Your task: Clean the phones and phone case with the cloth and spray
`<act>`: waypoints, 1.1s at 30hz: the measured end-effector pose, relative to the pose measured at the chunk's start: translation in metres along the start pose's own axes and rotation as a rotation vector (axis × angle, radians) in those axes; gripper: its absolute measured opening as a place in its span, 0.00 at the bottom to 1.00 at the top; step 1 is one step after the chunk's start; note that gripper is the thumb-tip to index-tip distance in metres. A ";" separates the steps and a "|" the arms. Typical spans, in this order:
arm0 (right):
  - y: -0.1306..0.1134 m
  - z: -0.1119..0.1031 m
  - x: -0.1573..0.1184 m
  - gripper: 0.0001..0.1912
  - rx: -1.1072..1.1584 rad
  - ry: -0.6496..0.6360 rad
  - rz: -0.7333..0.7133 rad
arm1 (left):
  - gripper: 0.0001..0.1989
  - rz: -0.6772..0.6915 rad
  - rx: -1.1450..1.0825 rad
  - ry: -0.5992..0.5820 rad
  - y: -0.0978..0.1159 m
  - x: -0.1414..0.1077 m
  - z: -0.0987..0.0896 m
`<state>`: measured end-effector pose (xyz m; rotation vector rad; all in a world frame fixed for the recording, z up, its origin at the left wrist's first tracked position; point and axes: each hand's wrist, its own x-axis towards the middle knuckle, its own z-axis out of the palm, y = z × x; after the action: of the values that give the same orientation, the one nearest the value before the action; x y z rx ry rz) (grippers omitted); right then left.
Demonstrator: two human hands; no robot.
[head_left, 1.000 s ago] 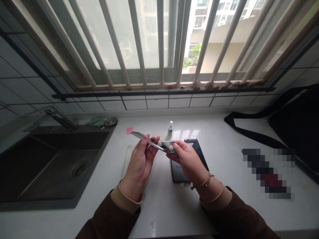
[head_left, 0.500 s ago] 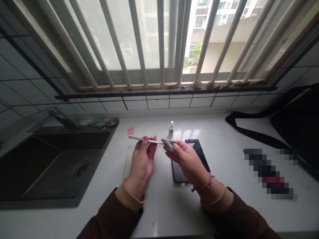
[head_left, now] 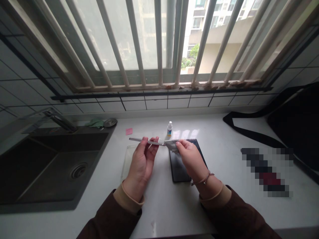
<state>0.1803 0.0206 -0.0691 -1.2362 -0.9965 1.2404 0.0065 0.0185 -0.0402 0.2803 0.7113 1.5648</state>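
Observation:
Pinched between the thumb and fingers of my left hand (head_left: 143, 156) is a slim silver rod (head_left: 136, 139), pen-like and nearly level. Its exact kind is not clear. My right hand (head_left: 189, 154) is closed on a thin grey cloth (head_left: 171, 145), whose left edge reaches the rod's right end. Whether they touch is hard to tell. Under the right hand a dark tablet (head_left: 179, 171) lies flat, partly hidden. Behind the left hand is a clear flat case (head_left: 126, 161). A small white bottle (head_left: 169, 129) with a coloured label stands upright just beyond both hands.
A dark sink (head_left: 57, 176) with a faucet (head_left: 63, 121) is on the left. A green cloth (head_left: 96, 122) and a metal strainer (head_left: 110, 122) lie behind it. A pink note (head_left: 129, 131) is on the counter. At right are a black strapped bag (head_left: 294, 116) and a blurred-out item (head_left: 266, 172).
My right hand has moved slightly right with the grey cloth, baring more of the rod's right end. My left hand still holds the rod. The view has shifted a little.

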 end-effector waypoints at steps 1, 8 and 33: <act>-0.001 0.002 -0.002 0.20 0.037 -0.019 0.025 | 0.11 0.015 0.011 -0.007 -0.002 -0.001 0.000; -0.011 0.012 -0.013 0.24 0.290 -0.118 0.102 | 0.21 0.115 0.092 0.019 -0.010 0.001 -0.006; -0.017 0.005 -0.014 0.22 0.368 -0.123 0.025 | 0.23 -0.279 0.165 -0.001 -0.001 -0.001 0.006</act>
<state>0.1756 0.0091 -0.0505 -0.8972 -0.7955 1.4579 0.0105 0.0189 -0.0359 0.2904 0.8430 1.2436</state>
